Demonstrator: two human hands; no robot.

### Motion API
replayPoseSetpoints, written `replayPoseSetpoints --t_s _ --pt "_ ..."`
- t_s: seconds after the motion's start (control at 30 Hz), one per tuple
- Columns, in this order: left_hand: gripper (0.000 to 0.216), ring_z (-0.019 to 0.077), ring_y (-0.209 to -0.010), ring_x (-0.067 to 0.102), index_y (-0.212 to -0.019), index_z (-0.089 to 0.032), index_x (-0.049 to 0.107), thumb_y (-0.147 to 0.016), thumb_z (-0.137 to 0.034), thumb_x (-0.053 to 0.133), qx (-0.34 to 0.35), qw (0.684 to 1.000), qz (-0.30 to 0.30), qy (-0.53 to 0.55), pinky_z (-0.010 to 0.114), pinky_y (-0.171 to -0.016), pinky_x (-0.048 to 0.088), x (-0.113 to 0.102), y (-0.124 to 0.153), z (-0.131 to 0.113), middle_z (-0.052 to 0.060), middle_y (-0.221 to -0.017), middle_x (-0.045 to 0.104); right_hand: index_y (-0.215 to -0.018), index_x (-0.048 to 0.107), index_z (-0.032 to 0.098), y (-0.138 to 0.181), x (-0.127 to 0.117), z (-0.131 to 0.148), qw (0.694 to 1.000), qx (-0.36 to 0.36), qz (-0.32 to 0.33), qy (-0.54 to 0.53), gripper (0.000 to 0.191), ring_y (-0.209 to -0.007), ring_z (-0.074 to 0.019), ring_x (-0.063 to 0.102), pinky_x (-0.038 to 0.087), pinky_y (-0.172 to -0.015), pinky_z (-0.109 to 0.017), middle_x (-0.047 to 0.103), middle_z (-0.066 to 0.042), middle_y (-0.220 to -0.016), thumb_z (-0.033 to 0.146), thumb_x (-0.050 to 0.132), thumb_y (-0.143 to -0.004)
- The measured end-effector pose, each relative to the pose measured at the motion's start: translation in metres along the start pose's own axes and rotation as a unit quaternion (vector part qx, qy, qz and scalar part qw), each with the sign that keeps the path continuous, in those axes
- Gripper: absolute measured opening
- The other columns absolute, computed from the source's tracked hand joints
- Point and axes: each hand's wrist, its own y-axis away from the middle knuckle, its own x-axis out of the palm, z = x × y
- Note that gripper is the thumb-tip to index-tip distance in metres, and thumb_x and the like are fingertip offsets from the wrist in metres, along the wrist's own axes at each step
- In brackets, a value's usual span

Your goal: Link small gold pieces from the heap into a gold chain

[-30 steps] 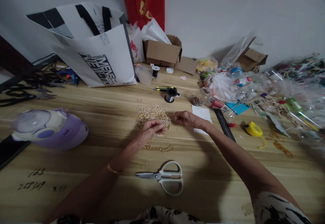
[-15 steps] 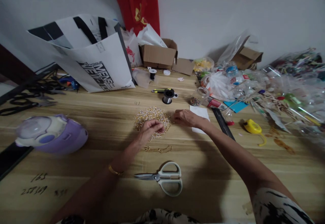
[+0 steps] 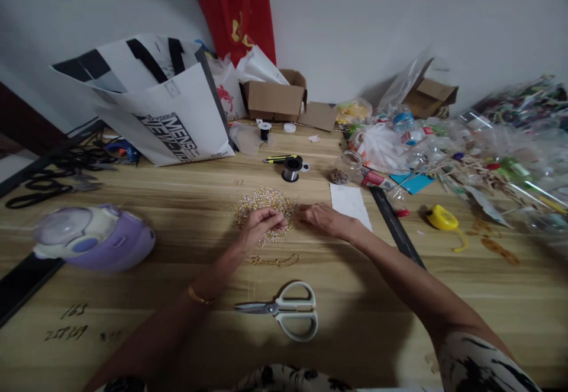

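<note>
A loose pile of gold and clear beaded strands (image 3: 255, 201) lies on the wooden table in the middle. Over its lower part is my left hand (image 3: 261, 222), thumb and fingers pinched together; whatever they hold is too small to name. My right hand (image 3: 323, 219) is just off the pile's right edge, its fingers closed and pointing left, and I cannot make out what is in them. A gold chain (image 3: 277, 262) lies below the pile. Closer to me rest white-handled scissors (image 3: 284, 309), blades to the left.
Behind the pile stand a wire spool (image 3: 291, 170) and a yellow cutter (image 3: 277, 158). White paper (image 3: 350, 202), a bead jar (image 3: 344, 172) and a tape measure (image 3: 442, 219) are to the right. A purple-and-cream object (image 3: 115, 238) and pliers (image 3: 66, 188) sit left.
My right hand has moved slightly left and down, nearer to my left hand, uncovering more of the white paper. My left hand stays pinched over the pile. The view has shifted a little.
</note>
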Motion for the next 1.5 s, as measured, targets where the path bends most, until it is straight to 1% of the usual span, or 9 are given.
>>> replayPoseSetpoints --t_s 0.4,0.63,0.83,1.0,1.13,1.23,1.37,1.4,1.5 --pt "0.026 0.0134 -0.065 0.058 -0.067 -0.014 0.063 -0.069 -0.039 0.067 0.001 0.999 0.020 -0.024 0.025 -0.065 0.045 -0.003 0.006 0.000 0.003 -0.067 0.065 -0.082 0.058 0.013 0.029 0.002 0.016 0.999 -0.004 -0.018 -0.028 0.022 -0.065 -0.0124 0.050 0.028 -0.058 -0.026 0.059 -0.007 -0.081 0.012 0.040 -0.093" --pt "0.025 0.0127 -0.064 0.055 -0.065 -0.014 0.062 -0.068 -0.038 0.068 0.011 0.998 0.040 -0.049 0.024 -0.063 0.044 -0.003 0.014 0.012 0.002 -0.064 0.063 -0.081 0.058 0.014 0.038 0.008 0.023 0.999 0.019 -0.010 -0.040 0.023 -0.062 -0.0119 0.049 0.027 -0.055 -0.025 0.058 -0.005 -0.081 0.015 0.040 -0.094" --pt "0.018 0.0139 -0.063 0.054 -0.065 -0.015 0.065 -0.070 -0.032 0.064 0.061 0.988 0.000 -0.141 0.024 -0.061 0.042 -0.003 0.015 0.020 0.002 -0.063 0.064 -0.083 0.060 0.016 0.044 0.015 0.030 0.994 0.027 -0.022 -0.107 0.022 -0.067 -0.0126 0.053 0.031 -0.057 -0.024 0.059 -0.005 -0.085 0.022 0.042 -0.094" --pt "0.010 0.0170 -0.070 0.058 -0.066 -0.018 0.067 -0.072 -0.024 0.061 0.099 0.971 -0.024 -0.218 0.027 -0.068 0.042 0.000 0.018 0.016 0.003 -0.070 0.067 -0.085 0.062 0.015 0.048 0.020 0.030 0.989 0.024 -0.023 -0.144 0.024 -0.072 -0.0132 0.056 0.036 -0.063 -0.024 0.058 -0.006 -0.089 0.025 0.042 -0.094" --pt "0.009 0.0177 -0.073 0.058 -0.066 -0.018 0.067 -0.073 -0.021 0.062 0.121 0.960 -0.017 -0.252 0.028 -0.073 0.041 0.000 0.019 0.017 0.004 -0.072 0.067 -0.088 0.061 0.017 0.047 0.019 0.030 0.977 0.024 -0.067 -0.201 0.019 -0.075 -0.0141 0.057 0.040 -0.066 -0.024 0.058 -0.006 -0.093 0.030 0.048 -0.091" --pt "0.010 0.0175 -0.073 0.058 -0.065 -0.018 0.067 -0.073 -0.018 0.061 0.131 0.955 -0.023 -0.264 0.028 -0.072 0.041 -0.001 0.018 0.022 0.004 -0.071 0.067 -0.102 0.058 0.016 0.038 0.020 0.035 0.944 0.050 -0.128 -0.300 0.020 -0.072 -0.0130 0.056 0.043 -0.065 -0.024 0.058 -0.007 -0.098 0.029 0.056 -0.086" --pt "0.011 0.0178 -0.073 0.059 -0.066 -0.018 0.067 -0.074 -0.020 0.061 0.136 0.958 -0.028 -0.252 0.028 -0.072 0.042 -0.001 0.017 0.026 0.005 -0.072 0.068 -0.111 0.053 0.015 0.018 0.028 0.050 0.861 0.100 -0.176 -0.466 0.034 -0.060 -0.0100 0.052 0.041 -0.055 -0.022 0.061 -0.002 -0.083 0.023 0.062 -0.079" --pt "0.011 0.0178 -0.073 0.059 -0.066 -0.018 0.067 -0.075 -0.021 0.062 0.136 0.960 -0.027 -0.245 0.028 -0.072 0.042 -0.001 0.017 0.026 0.005 -0.073 0.068 -0.111 0.052 0.015 0.013 0.030 0.054 0.833 0.094 -0.172 -0.517 0.035 -0.057 -0.0088 0.051 0.041 -0.053 -0.021 0.061 -0.002 -0.086 0.024 0.062 -0.078" --pt "0.011 0.0177 -0.073 0.059 -0.065 -0.018 0.067 -0.074 -0.023 0.064 0.136 0.963 -0.027 -0.229 0.027 -0.070 0.043 -0.001 0.017 0.028 0.005 -0.073 0.067 -0.110 0.049 0.017 0.001 0.037 0.064 0.721 0.063 -0.151 -0.673 0.041 -0.060 -0.0080 0.056 0.043 -0.051 -0.019 0.061 -0.005 -0.099 0.027 0.066 -0.074"
